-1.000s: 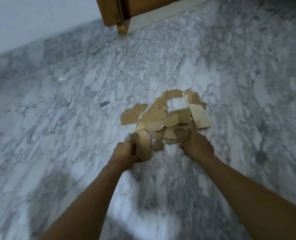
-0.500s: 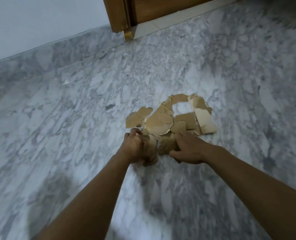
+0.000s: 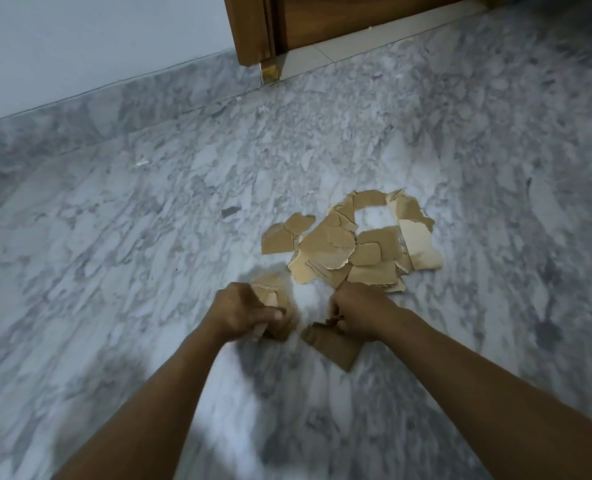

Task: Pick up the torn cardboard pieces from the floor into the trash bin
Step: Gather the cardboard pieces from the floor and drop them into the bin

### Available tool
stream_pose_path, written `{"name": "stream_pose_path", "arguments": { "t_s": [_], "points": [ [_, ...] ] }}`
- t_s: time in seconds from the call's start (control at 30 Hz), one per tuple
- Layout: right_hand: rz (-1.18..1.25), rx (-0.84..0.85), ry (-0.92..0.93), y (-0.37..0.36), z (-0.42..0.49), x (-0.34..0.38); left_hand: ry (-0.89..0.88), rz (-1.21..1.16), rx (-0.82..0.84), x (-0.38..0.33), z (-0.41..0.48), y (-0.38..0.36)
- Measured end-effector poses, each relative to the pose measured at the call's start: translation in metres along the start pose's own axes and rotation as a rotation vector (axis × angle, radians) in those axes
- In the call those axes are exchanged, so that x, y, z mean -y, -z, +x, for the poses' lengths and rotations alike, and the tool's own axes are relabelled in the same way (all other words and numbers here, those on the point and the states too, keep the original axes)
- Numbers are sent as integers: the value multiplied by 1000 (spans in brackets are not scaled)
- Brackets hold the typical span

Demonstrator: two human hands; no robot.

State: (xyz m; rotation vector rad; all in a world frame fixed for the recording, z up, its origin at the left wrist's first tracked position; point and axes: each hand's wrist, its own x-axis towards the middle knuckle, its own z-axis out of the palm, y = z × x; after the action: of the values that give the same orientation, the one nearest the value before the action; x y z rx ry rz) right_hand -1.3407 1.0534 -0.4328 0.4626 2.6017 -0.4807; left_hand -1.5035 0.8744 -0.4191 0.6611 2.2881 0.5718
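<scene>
**Head view, looking down on a grey-white marbled floor [image 3: 114,271].** The torn cardboard is seen in three places.

The main pile [image 3: 336,244] lies flat on the floor just beyond the two hands. Its pieces are overlapped and set in a rough ring, so that a patch of floor is seen through it near the far side. The pieces are brown and of irregular outline, with ragged torn edges. On several of them a paler tan face is shown where the top layer is missing. One cream piece [image 3: 421,249] is laid at the pile's right edge.

The left hand [image 3: 249,315] is held low, near the floor. Its grip is closed round a few scraps [image 3: 270,294], which stand up out of the fist. They are blurred, and their number cannot be told.

The right hand [image 3: 360,313] is placed just beside the pile's near edge. Its grip is closed on a brown piece [image 3: 332,346], which hangs out below the fingers with a torn lower corner. Whether that piece touches the floor cannot be told. The two hands are apart, with floor between them.

At the far edge a pale wall [image 3: 80,46] meets the floor, and a wooden door frame [image 3: 253,29] is seen beside it.
</scene>
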Motion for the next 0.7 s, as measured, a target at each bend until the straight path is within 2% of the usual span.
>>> {"name": "stream_pose_path", "arguments": {
  "t_s": [0.1,0.2,0.3,0.4,0.47,0.7],
  "points": [
    [105,66,-32,-3,-10,-3,-9,-124,53,13,-2,28],
    [241,-25,-70,3,-22,-8,-52,-24,244,1,-9,45],
    [370,9,-98,19,-31,-9,-63,108,337,-13,-12,37],
    [359,49,-125,31,-35,-10,-185,470,246,-11,-5,2],
    [395,38,-167,30,-38,-8,-250,609,158,-7,-2,-18],
    [357,-16,-267,-20,-37,15,-239,634,125,1,7,-29]
  ]
}}
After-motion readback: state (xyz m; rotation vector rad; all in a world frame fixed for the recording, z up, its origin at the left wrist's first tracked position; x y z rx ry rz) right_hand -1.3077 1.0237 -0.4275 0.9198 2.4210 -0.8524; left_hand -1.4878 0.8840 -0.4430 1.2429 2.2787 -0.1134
